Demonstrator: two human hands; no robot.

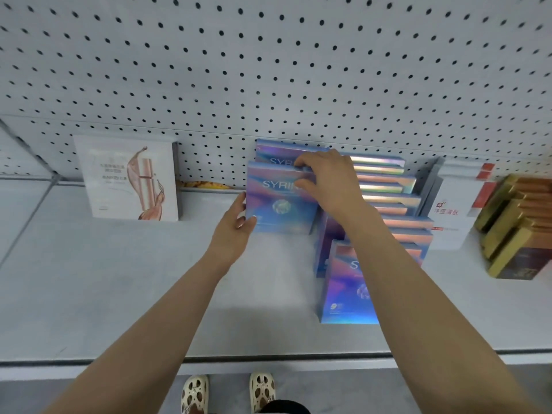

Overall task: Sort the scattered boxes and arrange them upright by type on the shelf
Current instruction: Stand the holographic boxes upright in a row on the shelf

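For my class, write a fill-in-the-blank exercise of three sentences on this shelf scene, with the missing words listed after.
1. Both hands hold an upright holographic blue box printed with the letters ____.
2. The right hand grips the box's top edge, while the left hand steadies its ____ side.
3. The white box with a pink swirl picture stands against the white ____ back wall.

Missing words: SYRIN; left; pegboard
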